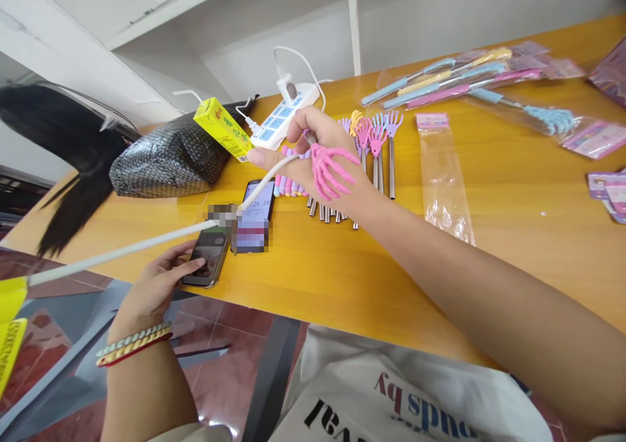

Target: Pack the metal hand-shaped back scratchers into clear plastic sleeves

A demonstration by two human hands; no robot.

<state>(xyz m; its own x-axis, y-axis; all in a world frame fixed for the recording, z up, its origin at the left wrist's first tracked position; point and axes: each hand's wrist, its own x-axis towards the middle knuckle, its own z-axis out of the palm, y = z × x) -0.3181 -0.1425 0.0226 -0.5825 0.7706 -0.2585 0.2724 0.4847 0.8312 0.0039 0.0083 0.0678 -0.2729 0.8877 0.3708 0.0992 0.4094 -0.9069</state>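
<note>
My left hand, wearing beaded bracelets and a red cord, is closed on a phone at the table's front edge, its thumb on the screen. My right hand is raised over the table, fingers closed round a back scratcher with a pink claw head; most of its rod is hidden. A white cable runs from the lower left to my right hand; I cannot tell whether the fingers hold it. Beneath are several back scratchers with metal rods and coloured claws, and pastel handles. A second phone lies beside the first.
Behind stand a yellow drink carton, a white power strip with plugs, and a black bubble-wrap bag. Bagged back scratchers lie at the back right, a clear packet nearer. A yellow tag hangs at the left.
</note>
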